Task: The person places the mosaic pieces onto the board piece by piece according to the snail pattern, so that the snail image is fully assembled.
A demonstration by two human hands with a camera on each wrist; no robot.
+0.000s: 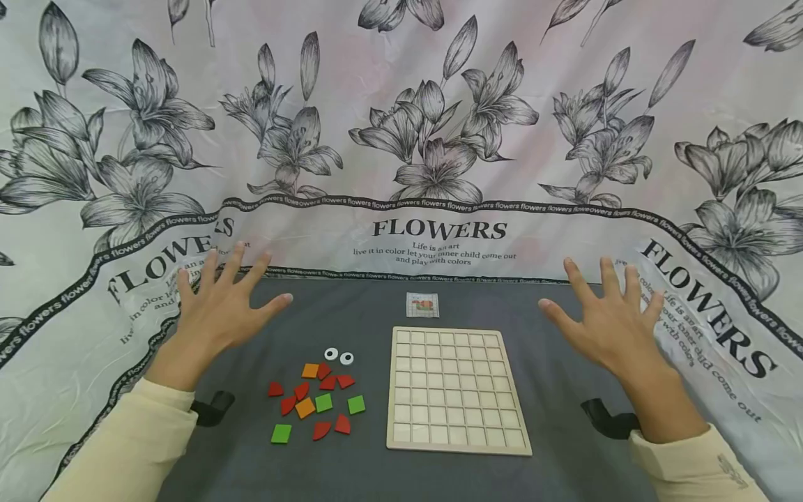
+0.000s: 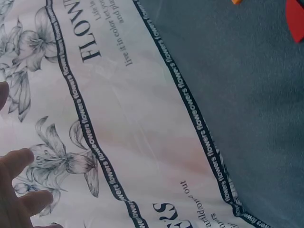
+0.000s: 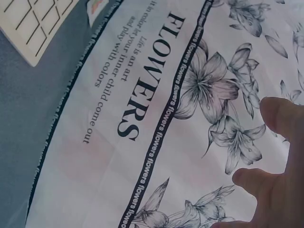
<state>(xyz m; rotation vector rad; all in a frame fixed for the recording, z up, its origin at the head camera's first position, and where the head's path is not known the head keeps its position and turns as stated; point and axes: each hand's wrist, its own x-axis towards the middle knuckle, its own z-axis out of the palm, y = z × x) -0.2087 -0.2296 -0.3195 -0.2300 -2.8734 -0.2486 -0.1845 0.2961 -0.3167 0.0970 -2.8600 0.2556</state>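
Both hands hover with fingers spread and hold nothing. The left hand [image 1: 219,310] is up on the left side, nearest to a loose group of small flat pieces. Among these are red quarter-round pieces [image 1: 322,430], green squares [image 1: 356,404], orange squares [image 1: 310,371] and two white discs with black dots [image 1: 331,354], like eyes. On the right side the right hand [image 1: 617,335] is raised beside a pale wooden grid board [image 1: 458,390] whose square cells hold no pieces. In the right wrist view, a corner of the board [image 3: 34,61] shows at the upper left.
A small card [image 1: 423,305] with a colourful picture lies behind the board. The dark grey tabletop [image 1: 376,481] is bordered at the back and sides by white cloth [image 1: 301,237] printed with flowers and lettering. Dark straps [image 1: 213,408] show by the wrists.
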